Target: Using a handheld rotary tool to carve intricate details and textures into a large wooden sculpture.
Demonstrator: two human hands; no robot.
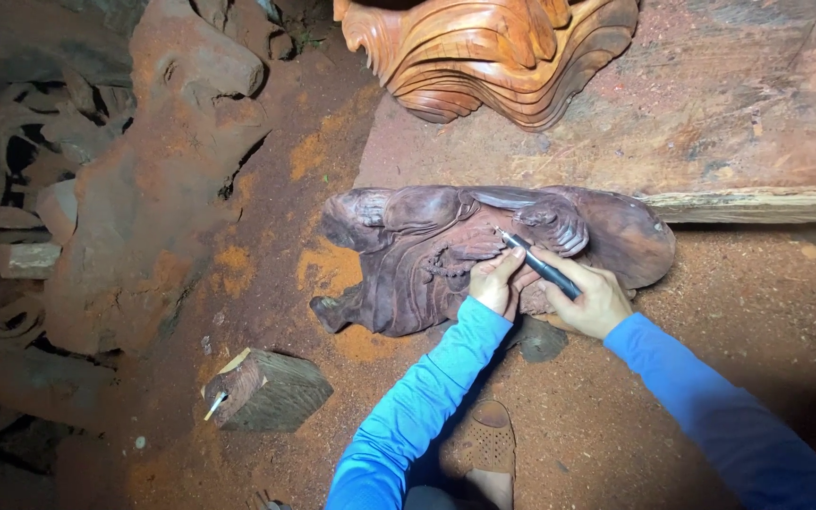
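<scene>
Fingers (559, 269) pinch carving tool (540, 264) against dark carving (408, 274).

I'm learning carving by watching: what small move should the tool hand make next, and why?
Probably a short stroke along the groove: the right hand holds the dark tool with its tip on the dark carving, and the left hand braces beside it.

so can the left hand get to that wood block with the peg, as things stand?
Probably yes. The left hand rests on the dark carving, and only bare sawdust floor separates it from the wood block.
</scene>
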